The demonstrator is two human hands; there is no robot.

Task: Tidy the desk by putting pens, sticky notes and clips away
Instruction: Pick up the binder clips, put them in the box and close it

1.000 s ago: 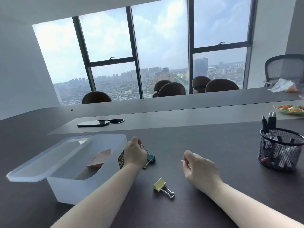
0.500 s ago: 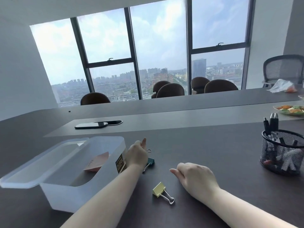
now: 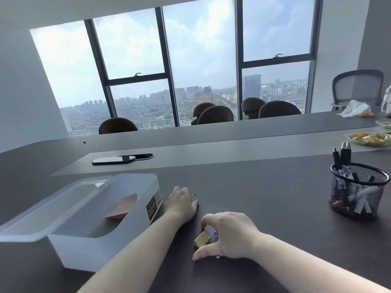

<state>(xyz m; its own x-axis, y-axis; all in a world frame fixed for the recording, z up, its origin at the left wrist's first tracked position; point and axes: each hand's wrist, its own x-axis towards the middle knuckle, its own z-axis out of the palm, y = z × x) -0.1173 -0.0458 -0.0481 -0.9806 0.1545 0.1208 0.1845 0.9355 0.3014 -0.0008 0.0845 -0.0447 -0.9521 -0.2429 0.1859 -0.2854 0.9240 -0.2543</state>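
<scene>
While your right hand (image 3: pixel 229 236) arches over the yellow clip (image 3: pixel 202 240), its thumb and forefinger are spread to either side of the clip and have not closed on it. That is where the risk lies. If you pinch the folded body at a slant, the clip could skid across the smooth dark surface (image 3: pixel 264 197) or squirt out from between the fingers (image 3: pixel 204 222). If you catch only a wire handle, it may swing and drop on the way to the box (image 3: pixel 88 246).

Your left hand (image 3: pixel 182 205) lies curled on the surface just beside the box's near wall, covering a second clip whose wire loops (image 3: pixel 193 196) poke out past the knuckles. I cannot tell whether those fingers are truly pinching it or only resting over it, so lifting early could leave it behind.

The yellow clip is a small binder clip, pale yellow and wedge-shaped, lying on the surface under your right palm with its handles mostly hidden. The box is translucent and open, its lid (image 3: pixel 42 210) hanging off the far side, with an orange pad of notes (image 3: pixel 124 206) already inside. The pens (image 3: pixel 343 154) stand in the mesh cup (image 3: pixel 357 193), well away from your right fingers.
</scene>
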